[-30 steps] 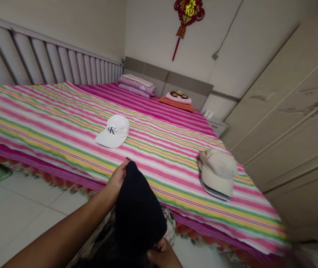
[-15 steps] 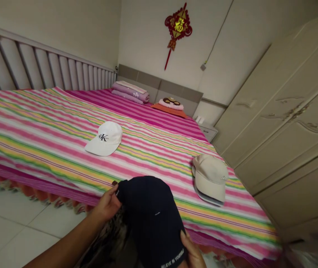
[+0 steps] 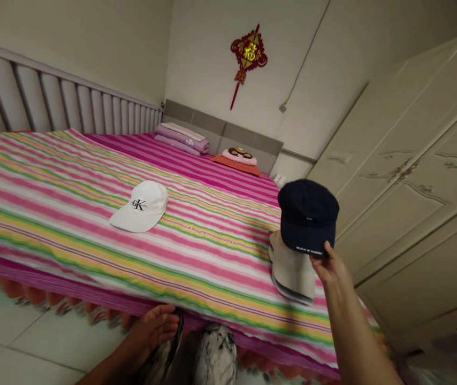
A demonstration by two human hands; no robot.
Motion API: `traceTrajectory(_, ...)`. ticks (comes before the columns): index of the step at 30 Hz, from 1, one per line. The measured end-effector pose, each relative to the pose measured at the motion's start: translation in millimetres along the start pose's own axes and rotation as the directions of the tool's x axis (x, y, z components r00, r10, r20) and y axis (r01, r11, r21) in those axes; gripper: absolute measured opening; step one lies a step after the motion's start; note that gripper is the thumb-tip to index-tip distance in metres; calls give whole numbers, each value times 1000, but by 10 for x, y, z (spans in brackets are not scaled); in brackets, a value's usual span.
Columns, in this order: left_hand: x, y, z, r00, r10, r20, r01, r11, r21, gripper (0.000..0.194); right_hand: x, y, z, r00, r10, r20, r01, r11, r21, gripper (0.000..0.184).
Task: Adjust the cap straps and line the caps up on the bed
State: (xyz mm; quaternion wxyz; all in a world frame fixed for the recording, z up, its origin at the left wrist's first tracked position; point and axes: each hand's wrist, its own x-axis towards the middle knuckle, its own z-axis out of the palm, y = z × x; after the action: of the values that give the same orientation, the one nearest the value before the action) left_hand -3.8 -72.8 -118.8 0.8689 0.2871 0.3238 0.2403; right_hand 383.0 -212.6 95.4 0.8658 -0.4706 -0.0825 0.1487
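Note:
My right hand [image 3: 328,263] grips a navy baseball cap [image 3: 307,214] by its brim, which carries small white lettering. The cap is held above a beige cap [image 3: 288,264] and hides much of its crown. Under the beige brim, the edge of another, greyer cap shows, so they look stacked. My left hand [image 3: 158,327] holds nothing; its fingers are extended, near my knee at the bed's front edge. A white cap [image 3: 148,200] with black "CK" letters lies by itself on the striped sheet [image 3: 212,256], left of the stack.
Folded purple bedding [image 3: 182,139] and a pink folded item [image 3: 240,156] on orange cloth lie by the headboard [image 3: 252,139]. A slatted rail [image 3: 92,101] runs along the left. Cream wardrobe doors [image 3: 409,176] stand close on the right. A red ornament [image 3: 248,52] hangs on the wall.
The navy cap has moved from in front of me, held by both hands, rightward over the beige cap. My left hand has let go of it and dropped back toward my lap.

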Motion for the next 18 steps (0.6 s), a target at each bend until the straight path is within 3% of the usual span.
traceTrajectory(4, 12, 0, 51, 1000, -6, -28, 8, 998, 58, 40, 60, 329, -435, 996, 74, -46, -77, 995, -60, 9)
traceTrajectory(8, 33, 0, 59, 999, -15, -32, 18, 997, 77, 39, 23, 547, -757, 986, 145, -86, -152, 985, -85, 15)
traceTrajectory(12, 50, -14, 35, 1000, -8, -6, 9, 997, 77, 38, 85, 588, -865, 971, 193, -141, -205, 976, -71, 25)
traceTrajectory(18, 29, -2, 75, 999, -13, -32, 15, 997, 69, 40, 189, 611, -941, 964, 192, -182, -221, 962, -158, 14)
